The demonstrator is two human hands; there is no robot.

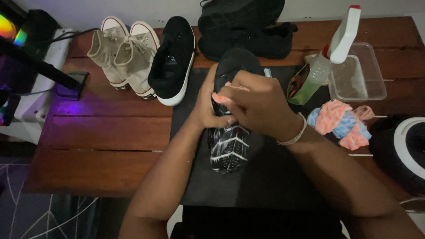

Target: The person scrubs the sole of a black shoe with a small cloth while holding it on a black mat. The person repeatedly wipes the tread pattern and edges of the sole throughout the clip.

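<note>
Dim wooden table, frame centre: black shoe, light and stiff-soled, is gripped by left hand; pink brush clenched in right hand.

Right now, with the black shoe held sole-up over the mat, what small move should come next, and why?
Probably draw the brush in the right hand a short way toward the heel. The left hand steadies the black shoe sole-up, and white foam shows in the tread grooves near the heel, so that patch likely still needs scrubbing. The brush itself is mostly hidden.
</note>
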